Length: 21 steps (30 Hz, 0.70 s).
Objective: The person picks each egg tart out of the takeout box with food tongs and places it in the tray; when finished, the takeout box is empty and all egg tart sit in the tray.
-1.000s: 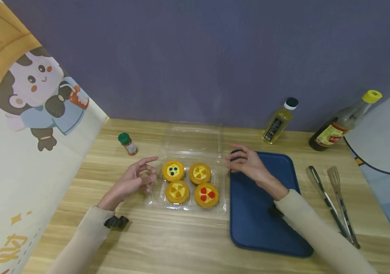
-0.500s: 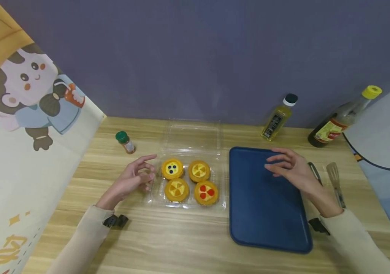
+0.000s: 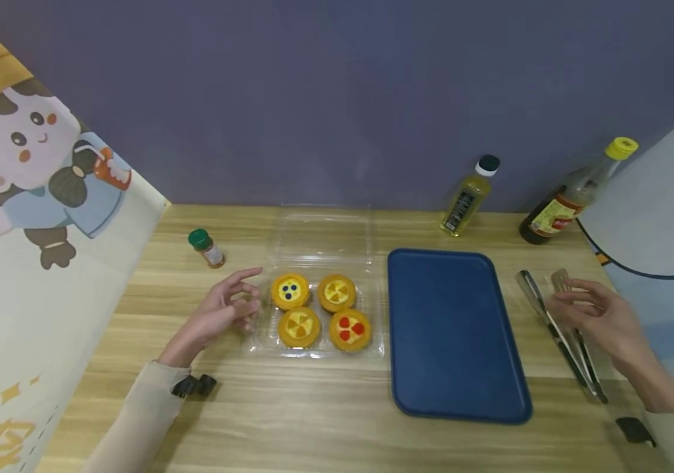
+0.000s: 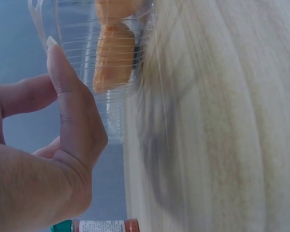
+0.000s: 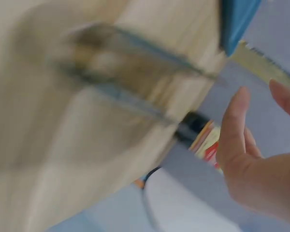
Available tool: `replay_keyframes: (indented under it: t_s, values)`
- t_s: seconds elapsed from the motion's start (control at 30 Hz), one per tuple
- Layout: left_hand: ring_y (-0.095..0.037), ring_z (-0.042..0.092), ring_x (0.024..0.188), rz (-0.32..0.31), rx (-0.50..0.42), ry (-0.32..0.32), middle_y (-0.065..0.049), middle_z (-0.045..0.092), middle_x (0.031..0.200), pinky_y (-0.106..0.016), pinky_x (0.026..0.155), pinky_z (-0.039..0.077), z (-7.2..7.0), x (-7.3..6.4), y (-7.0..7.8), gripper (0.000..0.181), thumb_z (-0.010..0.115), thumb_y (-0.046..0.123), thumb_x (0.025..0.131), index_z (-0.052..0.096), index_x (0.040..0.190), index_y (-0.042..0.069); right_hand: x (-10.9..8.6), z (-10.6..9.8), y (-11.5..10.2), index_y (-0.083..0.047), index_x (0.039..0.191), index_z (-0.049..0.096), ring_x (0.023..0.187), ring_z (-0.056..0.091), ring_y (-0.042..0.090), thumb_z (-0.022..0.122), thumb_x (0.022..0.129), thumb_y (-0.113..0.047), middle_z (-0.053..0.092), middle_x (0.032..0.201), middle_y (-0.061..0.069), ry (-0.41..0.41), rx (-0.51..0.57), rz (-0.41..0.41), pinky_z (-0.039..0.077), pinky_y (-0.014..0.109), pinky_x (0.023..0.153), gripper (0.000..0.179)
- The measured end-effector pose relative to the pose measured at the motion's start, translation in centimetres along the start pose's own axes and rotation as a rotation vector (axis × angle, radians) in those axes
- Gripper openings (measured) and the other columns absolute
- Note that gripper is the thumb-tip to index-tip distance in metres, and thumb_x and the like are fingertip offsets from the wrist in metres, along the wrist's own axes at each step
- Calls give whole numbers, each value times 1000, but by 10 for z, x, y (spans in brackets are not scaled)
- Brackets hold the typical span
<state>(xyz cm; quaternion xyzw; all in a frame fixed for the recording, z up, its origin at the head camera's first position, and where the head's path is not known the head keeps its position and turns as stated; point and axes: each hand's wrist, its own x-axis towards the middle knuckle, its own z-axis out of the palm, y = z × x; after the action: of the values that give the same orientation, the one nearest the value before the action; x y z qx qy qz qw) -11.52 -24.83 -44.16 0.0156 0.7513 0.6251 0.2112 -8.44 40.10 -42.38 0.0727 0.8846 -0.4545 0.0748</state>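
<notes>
My left hand (image 3: 221, 315) is at the left side of a clear plastic clamshell box (image 3: 313, 351), fingers loosely bent. In the left wrist view one fingertip is right by the box's clear wall; whether it touches cannot be told. Several egg tarts sit in the box: one with blue dots (image 3: 290, 292), one with red pieces (image 3: 351, 330), and others with yellow wedges (image 3: 337, 293). The lid (image 3: 322, 236) lies back. On the right, my right hand (image 3: 603, 318) hovers over metal tongs (image 3: 556, 332), thumb and fingers apart, holding nothing. It hides part of the tongs' slotted arm.
A blue tray (image 3: 455, 335) lies between the box and the tongs. Behind it stand an oil bottle (image 3: 466, 203) and a dark sauce bottle (image 3: 558, 213) with a yellow cap. A small green-capped jar (image 3: 207, 248) stands at the back left. A wall (image 3: 337, 105) bounds the table's far side.
My right hand has moved right, from beside the box across the blue tray to above the tongs. My left hand has stayed by the box. The view has shifted slightly.
</notes>
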Motion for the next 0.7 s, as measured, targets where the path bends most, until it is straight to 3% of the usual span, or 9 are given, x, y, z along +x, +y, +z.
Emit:
replay_keyframes:
  t_s: [0.07,0.13,0.2,0.27,0.3,0.33,0.47,0.7]
  values:
    - [-11,64,79,1,-2,-2,-21,49,127,-29,62,63,0,-1,0,71,57,-2,100,28,164,11,-4,-7,11,-9,162,31,86,56,-20,68,102,-30,55,103,-37,22,-66,41,58,15,67,73]
    - [-11,63,79,0,-6,-3,-20,49,126,-28,62,62,0,-1,0,70,58,0,101,28,164,11,-7,-12,21,2,161,28,88,59,-11,68,101,-37,65,109,-17,39,-141,88,57,20,65,82]
    - [-11,63,79,1,-7,-8,-20,49,125,-28,62,62,0,-1,0,71,58,0,101,28,164,11,-10,-16,30,10,160,22,98,65,11,65,102,-44,66,124,13,13,-215,149,59,30,70,90]
    - [-10,63,79,2,-4,-9,-19,50,124,-28,62,62,-1,-2,0,71,57,-1,101,27,164,11,-9,-18,36,16,159,15,109,61,41,60,102,-52,49,138,42,-43,-297,205,58,41,73,99]
    - [-10,63,79,1,-4,-9,-19,50,124,-27,62,62,-1,-2,0,71,57,-2,100,27,164,10,-8,-18,38,17,158,12,114,54,54,58,102,-55,38,145,48,-82,-323,229,58,46,74,103]
    - [-10,63,79,0,-4,-8,-19,50,124,-27,62,62,-1,-2,0,71,56,-3,100,27,164,10,-7,-18,39,18,158,7,121,45,64,56,102,-59,33,148,49,-128,-325,260,58,51,77,107]
    - [-10,64,78,3,0,-8,-20,50,125,-27,62,62,-1,-1,0,72,54,-4,99,26,164,10,-1,-12,39,18,158,2,125,44,64,55,99,-66,30,148,49,-207,-366,306,58,54,82,116]
    - [-11,65,76,6,-1,-2,-19,52,125,-27,61,62,0,0,0,73,56,-3,99,28,164,11,2,7,30,23,153,15,117,47,67,63,96,-62,34,141,54,-100,-507,184,55,63,81,113]
